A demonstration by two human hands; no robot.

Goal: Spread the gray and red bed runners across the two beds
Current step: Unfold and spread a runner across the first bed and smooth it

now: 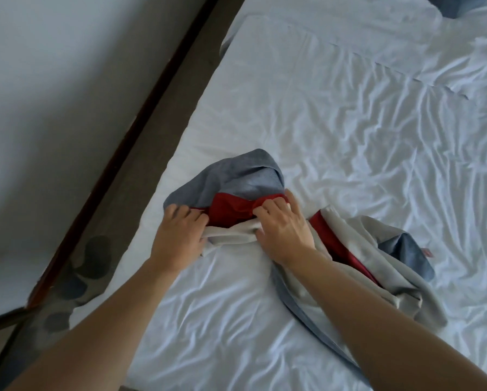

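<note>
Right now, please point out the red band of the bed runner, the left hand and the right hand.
red band [228, 211], head view, on the exposed red fabric between the hands.
left hand [177, 238], head view, on its back.
right hand [286, 232], head view, on its back.

Open white sheet [349, 122] lies free ahead and right; the bunched runner [236, 182] and wall [53, 80] crowd the left.

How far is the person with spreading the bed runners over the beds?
Nothing looks spread yet: the gray and red bed runner lies bunched on the wrinkled white sheet. In hand: the left hand and right hand both grip its crumpled end. Left: open it flat across the bed. A second bed and runner are not in view.
</note>
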